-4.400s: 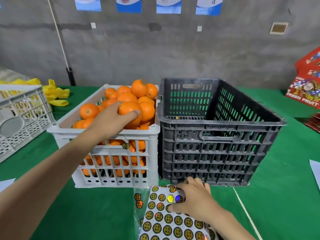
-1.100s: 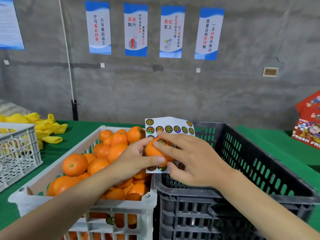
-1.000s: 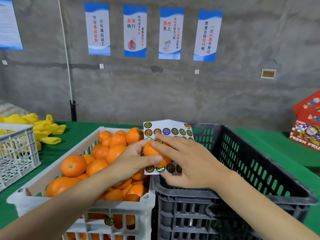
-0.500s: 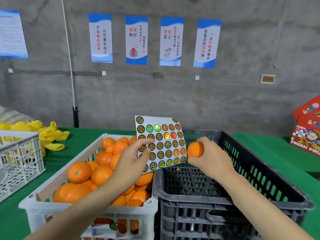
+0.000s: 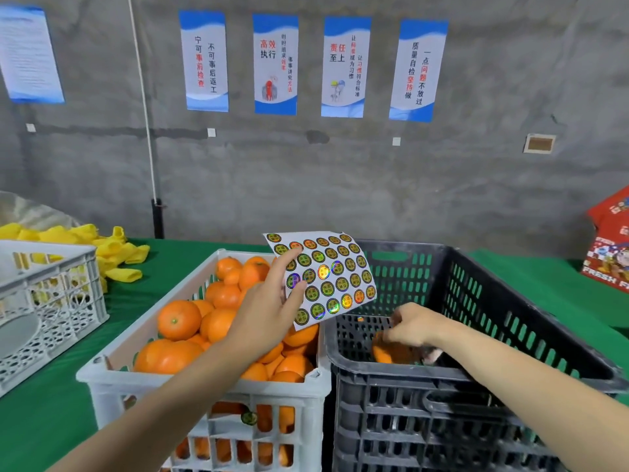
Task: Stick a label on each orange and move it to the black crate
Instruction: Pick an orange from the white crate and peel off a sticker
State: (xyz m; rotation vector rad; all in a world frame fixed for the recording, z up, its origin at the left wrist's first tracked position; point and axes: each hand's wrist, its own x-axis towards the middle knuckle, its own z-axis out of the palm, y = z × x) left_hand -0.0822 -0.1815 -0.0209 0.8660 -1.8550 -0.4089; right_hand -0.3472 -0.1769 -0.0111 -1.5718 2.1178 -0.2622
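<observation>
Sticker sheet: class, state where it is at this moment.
Head view, centre: the sticker sheet is pinched in the left hand, held above the meeting rims of the white crate and black crate.

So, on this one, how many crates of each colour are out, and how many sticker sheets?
White slatted plastic crates: 2, middle and far left
Black slatted plastic crate: 1
White sheet of round stickers: 1
Total: 4
</observation>
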